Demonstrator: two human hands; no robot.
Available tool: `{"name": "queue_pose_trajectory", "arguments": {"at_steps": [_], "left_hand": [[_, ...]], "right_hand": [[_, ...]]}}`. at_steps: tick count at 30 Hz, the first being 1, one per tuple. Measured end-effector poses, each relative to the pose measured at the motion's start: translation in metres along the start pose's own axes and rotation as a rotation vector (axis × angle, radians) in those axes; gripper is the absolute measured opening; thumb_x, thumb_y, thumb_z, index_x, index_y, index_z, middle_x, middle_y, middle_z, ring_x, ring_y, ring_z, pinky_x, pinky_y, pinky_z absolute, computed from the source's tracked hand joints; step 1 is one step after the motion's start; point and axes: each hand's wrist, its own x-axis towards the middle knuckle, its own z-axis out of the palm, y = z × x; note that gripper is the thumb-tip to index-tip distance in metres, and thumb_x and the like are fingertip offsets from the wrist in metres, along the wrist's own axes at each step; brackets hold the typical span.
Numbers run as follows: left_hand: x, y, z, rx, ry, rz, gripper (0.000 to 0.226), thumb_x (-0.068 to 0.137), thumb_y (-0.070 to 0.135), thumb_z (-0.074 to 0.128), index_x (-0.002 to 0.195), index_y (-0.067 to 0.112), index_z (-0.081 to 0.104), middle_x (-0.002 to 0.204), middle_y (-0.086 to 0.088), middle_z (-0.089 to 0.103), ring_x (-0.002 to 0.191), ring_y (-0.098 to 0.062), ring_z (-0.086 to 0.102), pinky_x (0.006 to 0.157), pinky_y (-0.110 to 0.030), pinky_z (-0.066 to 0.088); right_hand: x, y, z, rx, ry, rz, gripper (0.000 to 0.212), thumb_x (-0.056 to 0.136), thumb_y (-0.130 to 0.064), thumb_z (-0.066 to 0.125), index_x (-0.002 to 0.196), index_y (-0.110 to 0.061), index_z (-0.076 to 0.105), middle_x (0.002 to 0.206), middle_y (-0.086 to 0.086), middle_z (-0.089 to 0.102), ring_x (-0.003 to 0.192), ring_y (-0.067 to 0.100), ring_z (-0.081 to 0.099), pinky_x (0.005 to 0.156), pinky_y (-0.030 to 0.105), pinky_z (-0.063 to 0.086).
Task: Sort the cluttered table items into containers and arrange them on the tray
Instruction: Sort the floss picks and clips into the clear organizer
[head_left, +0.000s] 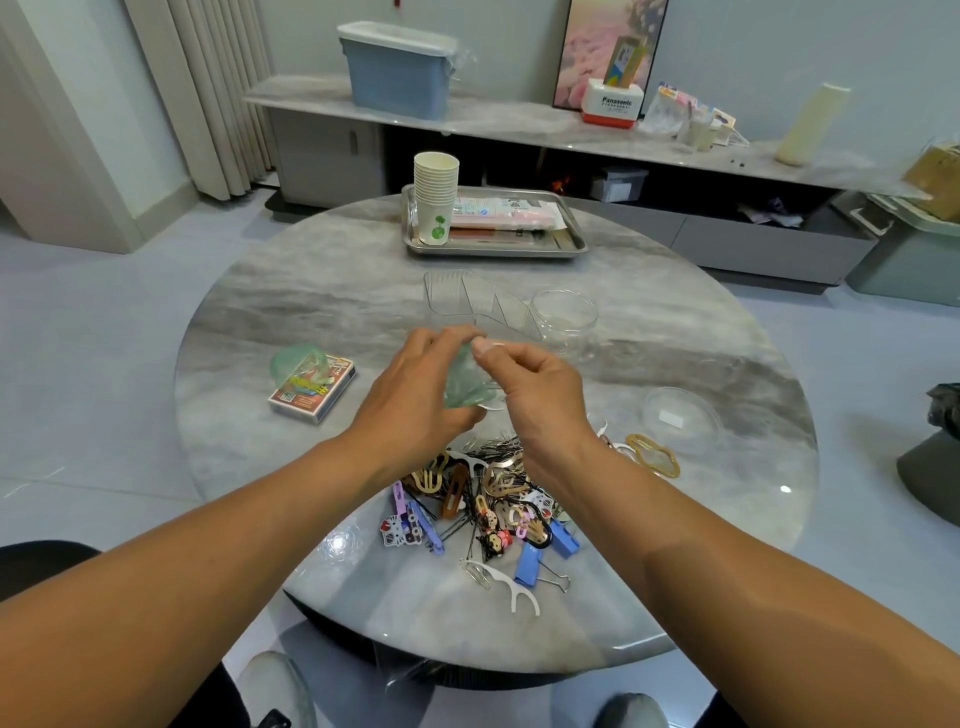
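Over the middle of the round marble table (260, 467), my left hand (415, 384) and my right hand (530, 384) together grip a crumpled green plastic bag (462, 387). My right fingertips also pinch a thin white floss pick near the bag's top. Just below my wrists lies a heap of hair clips, bobby pins, binder clips and floss picks (488, 504). Behind my hands stand clear plastic containers (467, 299) and a clear round jar (563, 314). The steel tray (571, 244) at the far side holds a stack of paper cups (435, 197) and pink packets (506, 213).
A card box (311, 392) with another green bag on it lies at the left. A clear shallow dish (680, 415) and a gold clip (654, 454) sit at the right. One floss pick (506, 584) lies near the front edge. A cabinet runs along the back wall.
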Motion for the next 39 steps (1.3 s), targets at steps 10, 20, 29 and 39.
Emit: {"name": "queue_pose_trajectory", "arguments": {"at_steps": [10,20,29,39], "left_hand": [[0.011,-0.017,-0.014,-0.197,0.046,-0.217,0.073,0.074,0.022,0.089,0.124,0.035,0.038,0.122,0.014,0.048,0.089,0.004,0.051,0.049,-0.007,0.044],[0.017,-0.06,-0.011,-0.03,-0.038,-0.401,0.089,0.071,0.028,0.091,0.14,0.026,0.034,0.147,-0.008,0.042,0.126,-0.026,0.047,0.1,-0.037,0.042],[0.022,-0.007,-0.004,0.263,0.114,0.232,0.031,0.089,0.021,0.074,0.117,0.019,0.06,0.121,0.002,0.055,0.117,-0.016,0.046,0.095,-0.027,0.039],[0.028,-0.019,0.034,0.539,-0.378,0.044,0.043,0.091,-0.009,0.06,0.129,0.01,0.058,0.123,-0.009,0.06,0.112,-0.026,0.057,0.093,-0.042,0.054]], "right_hand": [[0.03,-0.014,-0.03,-0.275,0.061,-0.15,0.015,0.098,-0.033,0.065,0.112,-0.03,0.069,0.112,-0.013,0.068,0.107,0.008,0.064,0.083,0.019,0.049],[0.065,0.015,-0.076,-1.319,-0.146,0.051,0.059,0.086,-0.047,0.076,0.139,-0.026,0.06,0.144,0.007,0.057,0.132,0.031,0.051,0.11,0.048,0.043],[0.077,0.017,-0.057,-1.218,-0.112,0.097,0.023,0.082,-0.031,0.085,0.1,-0.022,0.075,0.114,0.005,0.071,0.118,0.028,0.059,0.103,0.048,0.048],[0.071,0.01,-0.055,-1.177,-0.271,0.097,0.021,0.079,-0.016,0.087,0.09,-0.016,0.069,0.091,0.0,0.074,0.099,0.023,0.068,0.107,0.053,0.043]]}}
